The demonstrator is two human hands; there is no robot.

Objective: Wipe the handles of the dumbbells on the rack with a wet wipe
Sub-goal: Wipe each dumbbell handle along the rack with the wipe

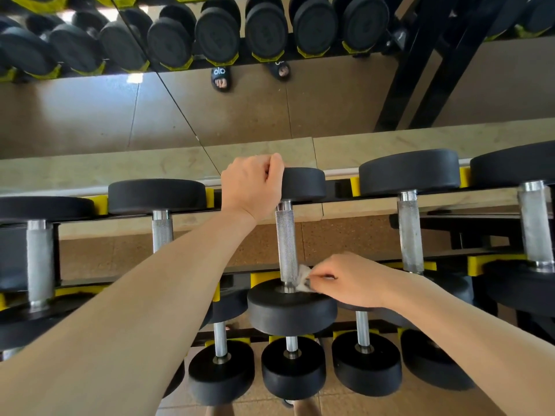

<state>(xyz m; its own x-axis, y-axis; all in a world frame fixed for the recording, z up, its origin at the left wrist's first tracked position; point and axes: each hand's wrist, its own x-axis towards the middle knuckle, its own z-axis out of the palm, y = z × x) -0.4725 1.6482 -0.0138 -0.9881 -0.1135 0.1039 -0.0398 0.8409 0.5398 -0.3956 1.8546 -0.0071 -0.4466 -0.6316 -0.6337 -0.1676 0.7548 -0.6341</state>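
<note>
A black dumbbell with a knurled steel handle [286, 244] lies across the top tier of the rack [339, 205], in the middle of the view. My left hand [252, 187] grips its far rubber head [304, 183]. My right hand [351, 280] pinches a small white wet wipe [303, 277] against the near end of that handle, just above the near head [292, 307]. Neighbouring dumbbells rest to the left [162, 232] and right [410, 232] on the same tier.
A lower tier holds several smaller dumbbells [292, 364] under my arms. Yellow cradles [356, 186] separate the weights. A wall mirror [210, 100] behind the rack reflects the dumbbells, the floor and a pair of sandalled feet [221, 79].
</note>
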